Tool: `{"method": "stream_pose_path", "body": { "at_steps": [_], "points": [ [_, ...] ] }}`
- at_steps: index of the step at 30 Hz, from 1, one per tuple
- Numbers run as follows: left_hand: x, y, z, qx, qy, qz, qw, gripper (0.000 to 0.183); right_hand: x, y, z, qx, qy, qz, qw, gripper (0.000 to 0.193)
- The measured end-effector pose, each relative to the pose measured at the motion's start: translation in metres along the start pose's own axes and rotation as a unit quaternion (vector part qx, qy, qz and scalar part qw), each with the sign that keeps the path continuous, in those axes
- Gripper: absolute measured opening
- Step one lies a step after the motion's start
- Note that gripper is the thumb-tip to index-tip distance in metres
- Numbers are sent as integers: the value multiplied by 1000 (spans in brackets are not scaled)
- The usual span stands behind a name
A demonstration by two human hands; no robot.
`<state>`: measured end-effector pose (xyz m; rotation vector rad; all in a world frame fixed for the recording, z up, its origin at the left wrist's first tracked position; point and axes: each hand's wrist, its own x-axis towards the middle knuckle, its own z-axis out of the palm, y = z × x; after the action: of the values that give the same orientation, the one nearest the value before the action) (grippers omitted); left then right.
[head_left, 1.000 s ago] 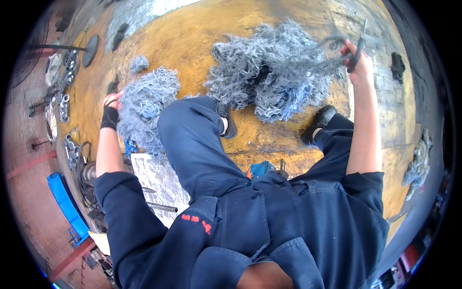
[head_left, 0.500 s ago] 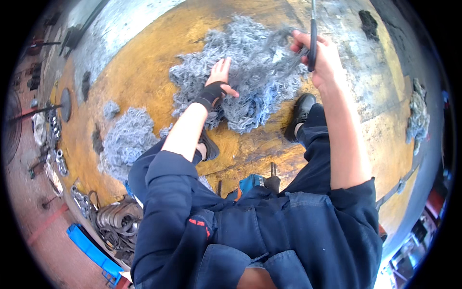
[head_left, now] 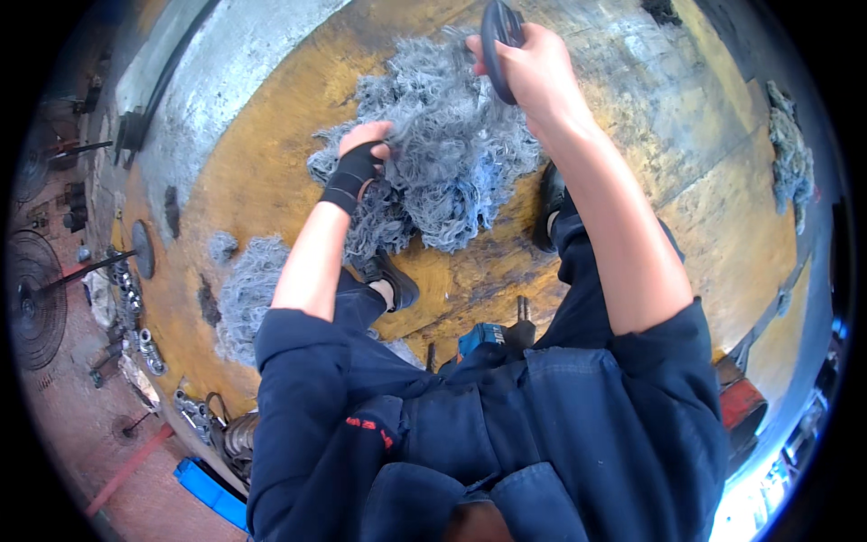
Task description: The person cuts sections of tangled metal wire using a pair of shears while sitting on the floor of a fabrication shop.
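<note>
A heap of tangled grey-blue yarn (head_left: 461,172) lies on the worn yellow-brown surface between my feet. At its left side my left hand (head_left: 363,143), with a black wrap round wrist and palm, is closed on loose strands; the fingertips are partly hidden. Higher up, past the heap's far right side, my right hand (head_left: 539,72) grips black-handled scissors (head_left: 496,54). Their blades are out of sight. Thin strands hang near the fingers of that hand, and I cannot tell whether it holds them too.
A smaller yarn pile (head_left: 256,303) lies by my left leg, with metal rings (head_left: 149,348) beyond it. More yarn (head_left: 790,158) lies far right. A blue power tool (head_left: 479,337) is between my legs. A fan (head_left: 38,298) stands at the left.
Both hands have moved left in the view. My left hand's spread fingers have curled in on the yarn. The right hand with the scissors has risen and turned, taking the blades out of view.
</note>
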<state>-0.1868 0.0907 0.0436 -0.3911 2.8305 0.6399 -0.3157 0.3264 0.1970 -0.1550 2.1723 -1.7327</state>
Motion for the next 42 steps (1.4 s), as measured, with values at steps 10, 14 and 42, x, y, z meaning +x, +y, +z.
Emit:
{"method": "stream_pose_path", "body": {
  "at_steps": [10,14,42],
  "points": [
    [-50,50,-194,-592,116,-37,796,34,-4,-20,-8,56,-26,-171,983,51],
    [-70,80,-205,-597,108,-37,794,33,-16,-25,5,128,-109,-194,967,67],
    [-73,81,-58,-579,-143,-35,802,45,13,-28,22,546,-146,51,823,18]
  ]
}}
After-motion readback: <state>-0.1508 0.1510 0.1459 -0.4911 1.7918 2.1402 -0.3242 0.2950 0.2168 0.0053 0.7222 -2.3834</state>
